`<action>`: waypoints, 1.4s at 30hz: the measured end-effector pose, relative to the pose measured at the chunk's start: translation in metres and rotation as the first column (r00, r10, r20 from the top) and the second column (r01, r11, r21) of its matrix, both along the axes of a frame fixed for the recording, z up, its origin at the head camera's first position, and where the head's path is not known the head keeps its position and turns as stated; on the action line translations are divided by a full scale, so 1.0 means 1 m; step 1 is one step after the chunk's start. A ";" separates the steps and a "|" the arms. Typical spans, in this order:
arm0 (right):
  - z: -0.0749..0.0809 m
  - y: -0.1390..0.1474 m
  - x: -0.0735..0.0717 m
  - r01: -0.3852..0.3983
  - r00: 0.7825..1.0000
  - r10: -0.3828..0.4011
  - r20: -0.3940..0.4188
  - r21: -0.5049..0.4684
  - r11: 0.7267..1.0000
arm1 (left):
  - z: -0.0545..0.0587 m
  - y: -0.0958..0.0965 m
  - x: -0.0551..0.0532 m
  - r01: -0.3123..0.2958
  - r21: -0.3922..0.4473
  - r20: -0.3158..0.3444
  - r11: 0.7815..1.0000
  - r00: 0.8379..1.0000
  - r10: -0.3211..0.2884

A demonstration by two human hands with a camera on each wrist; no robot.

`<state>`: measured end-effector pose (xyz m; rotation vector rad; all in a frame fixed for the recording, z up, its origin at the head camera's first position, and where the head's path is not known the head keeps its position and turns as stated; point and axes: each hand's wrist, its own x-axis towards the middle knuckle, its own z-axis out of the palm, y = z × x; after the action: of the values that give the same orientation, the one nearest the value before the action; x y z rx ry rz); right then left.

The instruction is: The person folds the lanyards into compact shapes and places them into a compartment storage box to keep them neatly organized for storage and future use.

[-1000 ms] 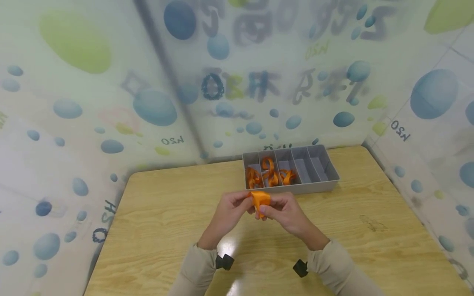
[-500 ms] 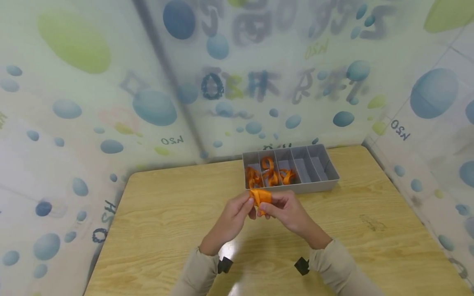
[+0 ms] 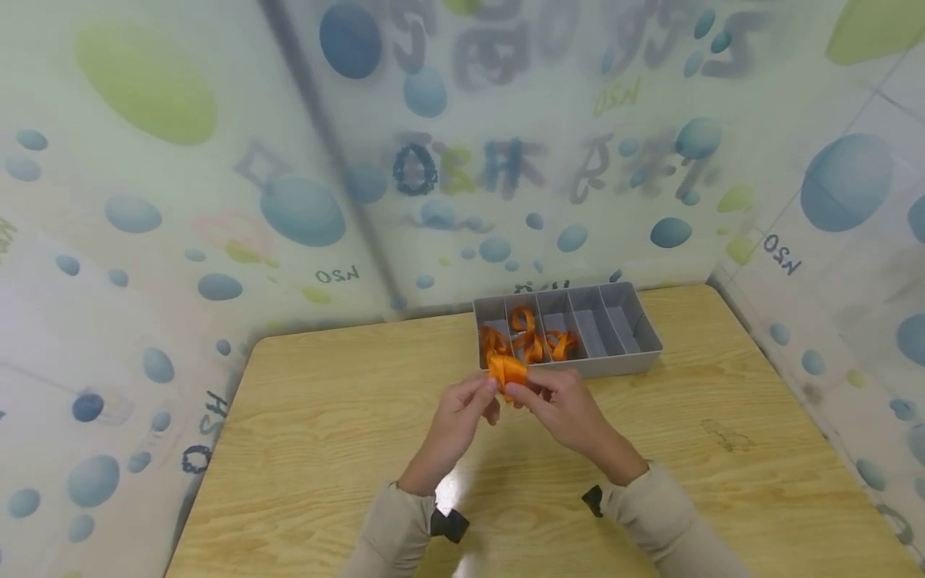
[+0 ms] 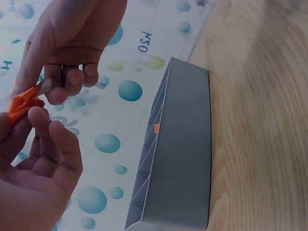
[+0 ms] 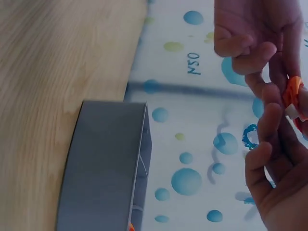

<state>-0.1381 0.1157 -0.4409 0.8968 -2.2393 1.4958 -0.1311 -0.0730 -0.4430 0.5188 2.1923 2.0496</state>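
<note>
Above the table, just in front of the grey compartment box [image 3: 578, 368], both hands hold a bunched, folded orange satin ribbon [image 3: 509, 371]. My left hand [image 3: 454, 421] pinches its left side between thumb and fingers. From the other side my right hand [image 3: 571, 409] grips it, thumb on the near face. In the left wrist view the ribbon [image 4: 23, 104] shows at the left edge between the two hands, the other fingers loosely curled. The right wrist view catches the ribbon [image 5: 293, 94] at its right edge, with a small pale patch beside it. Fingers hide part of the folds.
The box has a row of compartments; the three on the left hold loose orange ribbons [image 3: 527, 337], and bare floor shows in the two on the right. It stands near the back edge of the wooden table [image 3: 325, 417], before a patterned wall [image 3: 462, 217].
Both hands have moved slightly forward with the ribbon, which now overlaps the box's front edge. The left fingers have shifted along it, and its folds look different. The box has stayed put.
</note>
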 end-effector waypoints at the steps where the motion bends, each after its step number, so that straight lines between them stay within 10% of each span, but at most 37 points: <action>1: 0.000 0.000 -0.001 0.035 0.999 -0.033 -0.042 0.040 0.999 | -0.001 0.001 0.000 0.007 0.009 0.010 1.000 1.000 -0.007; 8: -0.002 0.002 -0.006 0.090 0.991 -0.079 -0.111 0.096 0.991 | -0.008 0.006 0.000 0.077 0.159 0.156 0.984 0.982 -0.102; 17: -0.007 0.007 -0.012 0.048 0.999 -0.049 -0.023 -0.073 0.996 | -0.017 0.011 -0.004 0.120 0.046 0.183 0.992 0.975 -0.127; 24: -0.018 0.023 -0.020 0.180 0.982 -0.177 0.072 -0.037 0.983 | -0.029 0.008 -0.020 -0.036 -0.107 0.082 0.994 0.996 0.045; 28: -0.024 0.036 -0.026 0.227 0.972 -0.225 0.065 -0.018 0.974 | -0.042 0.005 -0.035 -0.252 -0.215 -0.090 0.943 0.967 0.238; 35: -0.034 0.062 -0.042 0.350 0.935 -0.353 0.026 0.071 0.934 | -0.054 0.001 -0.051 -0.523 -0.342 -0.315 0.781 0.847 0.429; 42: -0.041 0.082 -0.055 0.462 0.884 -0.467 -0.018 0.183 0.868 | -0.061 0.000 -0.061 -0.515 -0.426 -0.322 0.744 0.855 0.408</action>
<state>-0.1936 0.1981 -0.4819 0.3334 -2.4137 1.0997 -0.1918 -0.0729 -0.5041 0.1292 3.0992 1.5116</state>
